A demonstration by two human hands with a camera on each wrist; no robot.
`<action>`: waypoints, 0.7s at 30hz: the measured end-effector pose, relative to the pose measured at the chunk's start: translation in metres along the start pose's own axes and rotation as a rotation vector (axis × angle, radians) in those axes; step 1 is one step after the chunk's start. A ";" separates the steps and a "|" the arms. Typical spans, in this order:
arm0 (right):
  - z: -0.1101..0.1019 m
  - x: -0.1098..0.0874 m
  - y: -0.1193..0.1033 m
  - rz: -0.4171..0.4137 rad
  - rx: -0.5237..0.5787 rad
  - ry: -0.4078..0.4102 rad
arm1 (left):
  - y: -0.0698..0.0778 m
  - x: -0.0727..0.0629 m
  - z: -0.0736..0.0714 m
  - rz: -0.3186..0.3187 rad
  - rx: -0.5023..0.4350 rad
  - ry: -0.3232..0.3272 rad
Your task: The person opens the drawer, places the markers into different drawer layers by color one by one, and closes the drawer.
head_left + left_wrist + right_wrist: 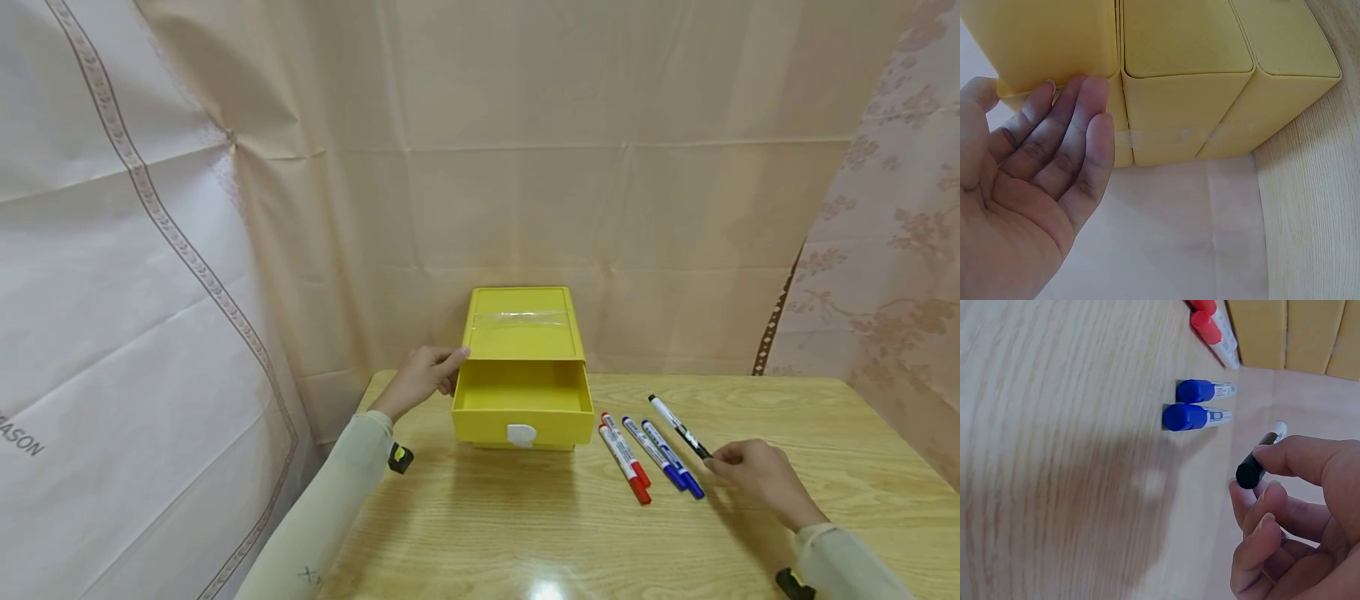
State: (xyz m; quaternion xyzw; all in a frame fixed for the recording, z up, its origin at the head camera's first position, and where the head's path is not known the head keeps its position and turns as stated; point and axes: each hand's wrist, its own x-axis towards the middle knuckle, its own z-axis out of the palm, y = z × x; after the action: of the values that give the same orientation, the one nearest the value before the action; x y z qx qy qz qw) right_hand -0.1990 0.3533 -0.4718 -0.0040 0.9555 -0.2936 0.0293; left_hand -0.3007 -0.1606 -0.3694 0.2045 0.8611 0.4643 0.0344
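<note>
A yellow drawer unit [521, 333] stands at the back of the table, its top drawer [525, 427] pulled out with the yellow inside showing. My left hand [423, 377] holds the unit at its upper left edge, thumb on top and fingers along the side wall. In the right wrist view, my right hand [1297, 512] pinches a black marker [1259, 464] by its dark end between thumb and fingers. The marker's white barrel points away, toward the back. Left of it lie two blue markers [663, 454] and two red markers [624, 454], side by side.
The wooden table [420, 525] ends at a beige cloth backdrop [510, 167]. Patterned cloth hangs at the left and right. Clear tape [1185, 132] runs across the side of the unit's stacked tiers. A white tab [521, 433] sits on the drawer front.
</note>
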 end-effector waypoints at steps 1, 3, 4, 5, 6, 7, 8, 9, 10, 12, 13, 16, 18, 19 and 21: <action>0.000 0.000 -0.001 -0.007 -0.003 0.007 | 0.000 0.000 0.000 0.001 0.004 0.001; -0.001 0.000 -0.003 -0.009 -0.002 0.014 | 0.000 0.000 0.000 0.001 0.016 0.002; -0.002 0.000 -0.004 -0.006 0.001 0.012 | 0.001 0.000 0.000 0.000 0.019 0.002; -0.003 0.000 -0.005 -0.006 0.002 0.011 | 0.001 0.000 0.000 0.000 0.022 0.002; -0.004 0.000 -0.006 -0.007 0.004 0.007 | 0.001 -0.001 0.000 0.000 0.025 0.002; -0.005 0.000 -0.007 -0.011 0.001 0.009 | 0.001 -0.001 0.000 -0.001 0.026 0.000; -0.007 0.000 -0.009 -0.011 0.002 0.006 | 0.001 0.000 0.000 -0.002 0.025 -0.001; -0.008 0.000 -0.010 -0.012 0.004 0.005 | 0.001 0.000 0.000 -0.002 0.022 -0.001; -0.010 -0.001 -0.011 -0.018 0.001 0.007 | 0.001 0.000 0.000 -0.002 0.022 -0.002; -0.012 -0.001 -0.013 -0.032 -0.006 0.017 | 0.001 0.000 0.000 -0.004 0.018 -0.004; -0.012 -0.001 -0.014 -0.038 -0.008 0.023 | 0.000 0.000 0.000 -0.005 0.016 -0.004; -0.015 -0.001 -0.017 -0.046 -0.008 0.024 | 0.000 0.001 -0.001 -0.007 0.024 -0.002; -0.017 -0.001 -0.020 -0.048 -0.003 0.024 | 0.000 0.000 -0.001 -0.008 0.025 -0.001; -0.018 -0.001 -0.021 -0.049 -0.002 0.025 | 0.000 0.000 0.000 -0.008 0.025 0.000; -0.019 -0.002 -0.023 -0.051 -0.001 0.027 | 0.000 0.000 0.000 -0.005 0.025 0.001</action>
State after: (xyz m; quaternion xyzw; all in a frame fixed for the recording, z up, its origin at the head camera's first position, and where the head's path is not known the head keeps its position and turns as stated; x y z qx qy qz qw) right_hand -0.1985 0.3451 -0.4425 -0.0242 0.9556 -0.2937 0.0088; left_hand -0.3010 -0.1606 -0.3691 0.2027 0.8674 0.4533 0.0324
